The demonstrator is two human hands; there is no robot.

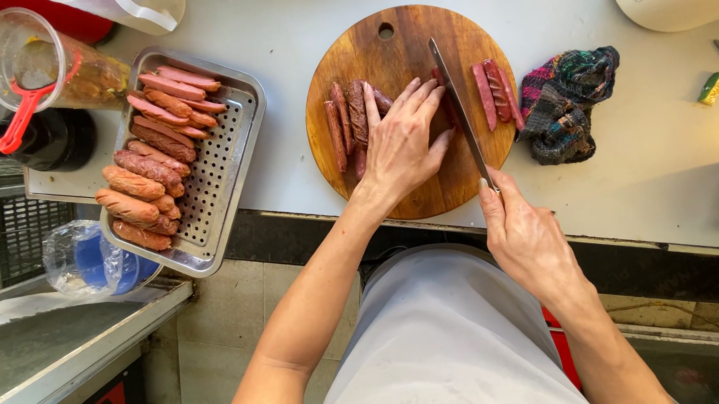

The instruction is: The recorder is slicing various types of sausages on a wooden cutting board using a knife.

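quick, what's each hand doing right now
Left hand: open, flat on a sausage on the cutting board.
Right hand: closed on the knife.

- We see a pale grey tabletop (295,172).
- On it lies a round wooden cutting board (386,58).
- At its left edge sits a perforated metal tray (223,167).
- Right of the board we find a multicoloured knitted cloth (567,107), then a small yellow-green sponge (712,88).

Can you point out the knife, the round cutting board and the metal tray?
knife (458,111): head view, middle of the blade.
cutting board (386,54): head view, bare wood near its hole.
metal tray (215,171): head view, perforated bare floor.
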